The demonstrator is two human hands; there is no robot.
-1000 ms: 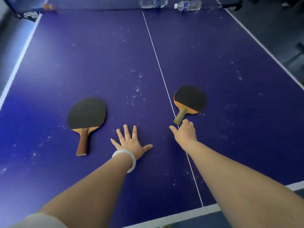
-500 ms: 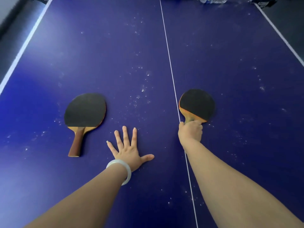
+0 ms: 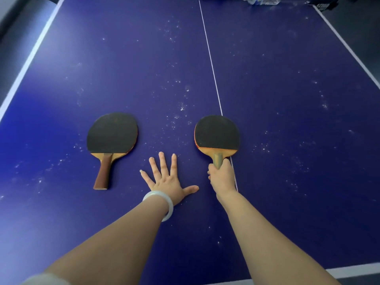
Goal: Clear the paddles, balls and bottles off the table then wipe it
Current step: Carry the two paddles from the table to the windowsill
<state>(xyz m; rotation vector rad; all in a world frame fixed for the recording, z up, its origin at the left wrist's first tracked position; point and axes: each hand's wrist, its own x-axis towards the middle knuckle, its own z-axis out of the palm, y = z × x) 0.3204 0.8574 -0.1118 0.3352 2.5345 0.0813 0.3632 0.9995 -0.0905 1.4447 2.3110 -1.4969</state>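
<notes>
Two black-faced paddles are on the dusty blue table (image 3: 287,120). My right hand (image 3: 222,177) grips the handle of the right paddle (image 3: 217,134), whose blade points away from me near the white centre line. The left paddle (image 3: 112,133) lies flat with its brown handle toward me, untouched. My left hand (image 3: 166,179), with a white bangle on the wrist, rests flat on the table between the two paddles, fingers spread. A clear water bottle (image 3: 262,0) lies at the far edge by the net. No ball is in view.
White specks of dust are scattered over the table top. The net runs along the far edge. Dark floor shows beyond the left and right white side lines. The near white end line crosses the bottom right.
My right hand reached the right paddle's handle, closed around it and turned the paddle so its blade points straight away. My left hand stayed flat. The view tilted down.
</notes>
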